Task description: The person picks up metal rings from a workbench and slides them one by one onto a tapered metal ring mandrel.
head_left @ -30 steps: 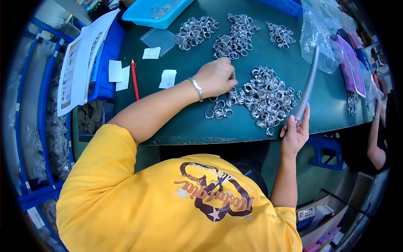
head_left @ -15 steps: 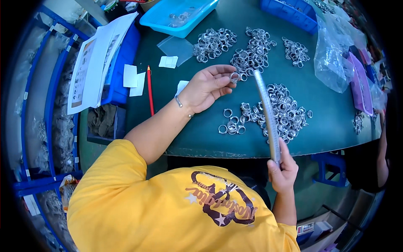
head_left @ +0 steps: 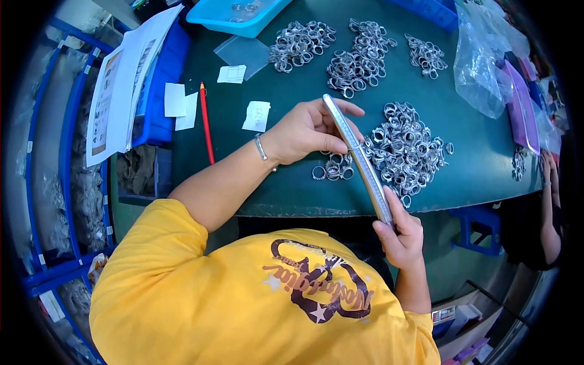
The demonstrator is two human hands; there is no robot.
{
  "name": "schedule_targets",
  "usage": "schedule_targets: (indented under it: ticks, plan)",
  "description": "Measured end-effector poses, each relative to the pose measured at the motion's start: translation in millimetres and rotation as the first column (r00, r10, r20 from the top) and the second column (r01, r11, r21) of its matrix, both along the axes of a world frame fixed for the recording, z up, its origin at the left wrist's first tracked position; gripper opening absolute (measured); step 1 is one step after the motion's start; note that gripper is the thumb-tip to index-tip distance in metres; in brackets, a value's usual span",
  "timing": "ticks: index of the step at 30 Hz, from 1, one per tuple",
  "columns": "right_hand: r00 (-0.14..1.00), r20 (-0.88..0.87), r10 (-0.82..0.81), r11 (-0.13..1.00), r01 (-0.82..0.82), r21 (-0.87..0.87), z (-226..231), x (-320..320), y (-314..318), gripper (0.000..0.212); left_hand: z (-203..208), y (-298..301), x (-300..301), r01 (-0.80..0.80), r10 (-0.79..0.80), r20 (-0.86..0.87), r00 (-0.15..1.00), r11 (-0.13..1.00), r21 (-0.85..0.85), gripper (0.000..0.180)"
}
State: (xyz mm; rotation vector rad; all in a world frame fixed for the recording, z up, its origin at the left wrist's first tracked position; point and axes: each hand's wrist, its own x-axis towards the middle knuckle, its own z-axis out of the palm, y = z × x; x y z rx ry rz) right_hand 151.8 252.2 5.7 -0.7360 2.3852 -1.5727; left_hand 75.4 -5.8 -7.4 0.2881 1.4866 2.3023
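My right hand [head_left: 401, 238] grips the lower end of a metal ring mandrel [head_left: 360, 159], a long tapered stick with fine markings, tilted up to the left. A silver ring [head_left: 354, 147] sits around the mandrel near its middle. My left hand [head_left: 307, 132] is closed at that ring, its thumb against it and the other fingers partly behind the mandrel. Just right of the mandrel lies a large heap of silver rings [head_left: 409, 146]. A few loose rings [head_left: 334, 168] rest below my left hand, partly covered by it.
Three more ring piles [head_left: 301, 45] [head_left: 360, 58] [head_left: 426, 56] lie farther back. A light blue basket [head_left: 234, 25], a red pencil [head_left: 207, 125], paper slips [head_left: 256, 115] and a blue bin [head_left: 161, 85] are at the left. Clear plastic bags [head_left: 480, 67] and a purple tray [head_left: 522, 109] stand right, near another person's arm [head_left: 550, 219].
My left hand has brought the ring from the mandrel's tip side onto the mandrel. The mandrel has tilted farther left, and the whole view has shifted slightly.
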Motion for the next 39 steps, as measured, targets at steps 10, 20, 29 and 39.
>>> schedule_targets:
  ticks: [10, 20, 29, 39]
  plan:
    - [1.0, -0.001, -0.006, 1.0, 0.006, -0.005, -3, 1, -2, 0.051, -6, 1, 0, 0.066, -0.067, -0.042, 0.997, 0.997, -0.026, 0.029]
    - [0.997, -0.071, 0.012, 0.999, -0.009, 0.051, 3, -9, 17, 0.051, 9, 9, 6, -0.118, 0.119, 0.012, 0.993, 0.992, -0.045, 0.025]
    - [0.886, 0.294, -0.359, 0.825, 0.448, -0.344, -22, -13, 32, 0.056, -14, -17, -37, -0.538, 0.029, -0.587, 0.809, 0.437, -0.721, 0.028]
    - [0.889, 0.326, -0.321, 0.856, 0.42, -0.302, -24, -15, 36, 0.056, -4, 17, -7, -0.421, -0.19, -0.61, 0.769, 0.568, -0.707, 0.012]
